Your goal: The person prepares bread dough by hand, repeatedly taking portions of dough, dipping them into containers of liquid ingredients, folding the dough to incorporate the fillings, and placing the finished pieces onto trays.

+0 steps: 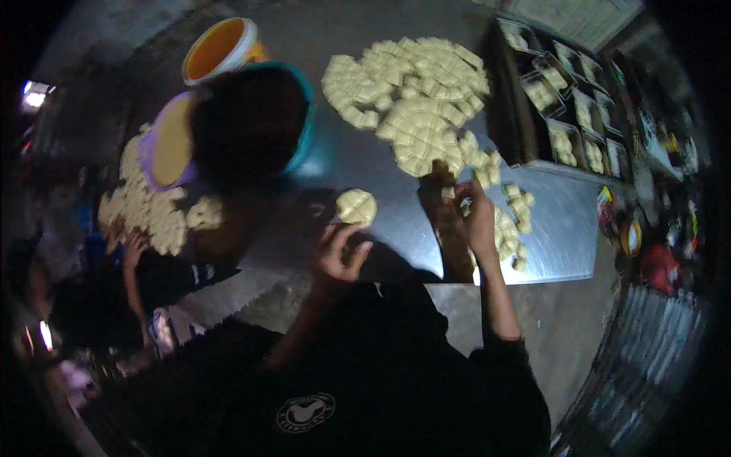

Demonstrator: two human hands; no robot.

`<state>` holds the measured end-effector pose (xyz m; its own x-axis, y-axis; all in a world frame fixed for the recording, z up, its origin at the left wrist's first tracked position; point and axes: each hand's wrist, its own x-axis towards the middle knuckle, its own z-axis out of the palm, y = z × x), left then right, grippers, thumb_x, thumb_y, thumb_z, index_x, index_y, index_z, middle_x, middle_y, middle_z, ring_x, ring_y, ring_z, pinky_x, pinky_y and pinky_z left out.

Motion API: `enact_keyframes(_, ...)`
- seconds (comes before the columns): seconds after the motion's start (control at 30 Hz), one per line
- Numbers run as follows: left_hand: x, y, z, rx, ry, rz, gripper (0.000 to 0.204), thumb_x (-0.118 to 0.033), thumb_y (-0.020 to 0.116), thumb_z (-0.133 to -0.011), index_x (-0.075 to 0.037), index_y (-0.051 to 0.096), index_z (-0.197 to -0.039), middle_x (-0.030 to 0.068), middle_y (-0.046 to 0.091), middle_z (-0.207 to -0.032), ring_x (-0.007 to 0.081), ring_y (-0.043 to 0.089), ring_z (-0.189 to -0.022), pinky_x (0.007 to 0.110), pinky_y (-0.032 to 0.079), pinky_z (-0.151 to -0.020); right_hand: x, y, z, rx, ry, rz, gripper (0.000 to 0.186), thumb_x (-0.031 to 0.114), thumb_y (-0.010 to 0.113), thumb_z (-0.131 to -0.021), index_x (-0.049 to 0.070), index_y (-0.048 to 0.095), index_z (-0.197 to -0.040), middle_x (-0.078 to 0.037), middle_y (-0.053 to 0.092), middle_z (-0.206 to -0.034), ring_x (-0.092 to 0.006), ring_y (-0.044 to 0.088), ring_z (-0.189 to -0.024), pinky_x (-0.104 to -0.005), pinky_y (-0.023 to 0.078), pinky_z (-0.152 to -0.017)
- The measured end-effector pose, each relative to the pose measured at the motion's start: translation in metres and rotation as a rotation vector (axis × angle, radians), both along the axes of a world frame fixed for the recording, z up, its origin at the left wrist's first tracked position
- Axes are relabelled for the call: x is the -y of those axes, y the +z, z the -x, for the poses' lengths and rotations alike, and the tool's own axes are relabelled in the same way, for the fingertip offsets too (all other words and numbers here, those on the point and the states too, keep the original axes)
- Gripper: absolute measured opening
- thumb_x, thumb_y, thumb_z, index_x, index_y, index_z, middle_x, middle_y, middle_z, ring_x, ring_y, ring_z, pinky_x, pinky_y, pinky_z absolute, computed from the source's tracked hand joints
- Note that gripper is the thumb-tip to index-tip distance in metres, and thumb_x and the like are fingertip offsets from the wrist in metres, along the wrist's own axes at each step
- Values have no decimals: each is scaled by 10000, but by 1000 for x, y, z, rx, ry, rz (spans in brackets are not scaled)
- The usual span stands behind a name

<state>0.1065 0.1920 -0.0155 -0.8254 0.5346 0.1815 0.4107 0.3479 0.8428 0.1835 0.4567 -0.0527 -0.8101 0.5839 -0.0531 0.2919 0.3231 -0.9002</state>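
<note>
A round, flattened piece of pale dough (356, 207), scored across its top, lies on the metal table. My left hand (340, 253) is just below it, thumb and fingers apart, fingertips at its near edge. Farther right, my right hand (478, 217) has its fingers curled together, with a small piece of dough (448, 193) at the fingertips. Its grip is partly hidden by dim light and blur. Loose dough pieces (505, 232) lie beside that hand. Beyond it spreads a large pile of round dough slabs cut into wedges (422, 133).
Dark crates of dough-filled tins (565, 145) stand at the far right. An orange-lined bucket (217, 52), a teal-rimmed tub (303, 114) and a purple-rimmed tub (169, 145) stand left of centre. At far left, another person's hand (135, 245) is at more dough (156, 217).
</note>
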Motion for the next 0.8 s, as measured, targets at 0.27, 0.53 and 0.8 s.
enact_keyframes(0.27, -47, 69, -14, 159, 135, -403, 213, -84, 615, -906, -31, 601, -1112, 124, 618, -1039, 204, 628, -896, 297, 512, -781, 82, 95, 20, -499, 342, 358, 296, -58, 722, -772, -7, 666, -1057, -84, 651, -984, -163, 605, -967, -281, 470, -870)
enact_keyframes(0.53, -2, 87, 21, -377, 231, -500, 249, -250, 650, -868, -50, 653, -1017, 90, 631, -1009, 259, 630, -937, 401, 495, -843, 137, 118, 61, -439, 366, 819, 361, -78, 716, -763, -48, 615, -1108, -94, 669, -954, -139, 620, -886, -261, 490, -804)
enact_keyframes(0.8, 59, 58, 86, -351, -47, -1194, 316, -347, 689, -852, -33, 684, -880, 90, 677, -954, 231, 641, -934, 383, 507, -748, 232, 160, 126, -340, 759, 586, 648, -95, 607, -807, 58, 337, -1377, -98, 603, -1076, -156, 610, -931, -269, 501, -760)
